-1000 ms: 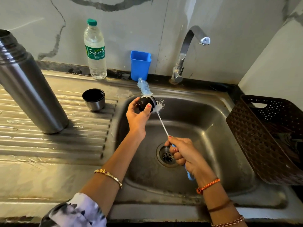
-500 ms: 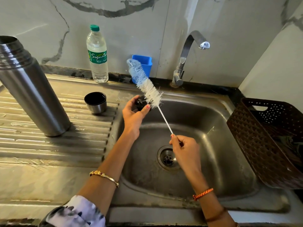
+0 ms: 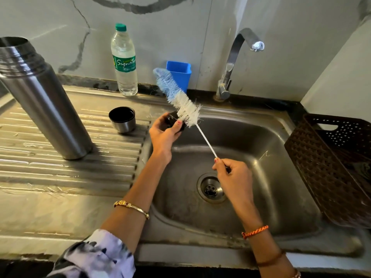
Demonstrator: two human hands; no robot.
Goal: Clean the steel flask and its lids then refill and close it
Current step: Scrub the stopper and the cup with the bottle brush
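Black round plastic lid (image 3: 174, 121): pinched in left hand (image 3: 163, 137) fingers, over sink's (image 3: 261, 157) far-left rim.
Blue-white bristle bottle brush (image 3: 178, 99): bristles touching lid; right hand (image 3: 233, 177) fingers pinch its handle.

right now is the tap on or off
Off, as far as the view shows: no stream falls from the tap spout, and no water pools around the sink drain.

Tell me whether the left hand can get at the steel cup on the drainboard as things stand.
Probably not yet: the way to the steel cup looks free, with bare drainboard between it and the left hand, but that hand is gripping the black lid against the bottle brush.
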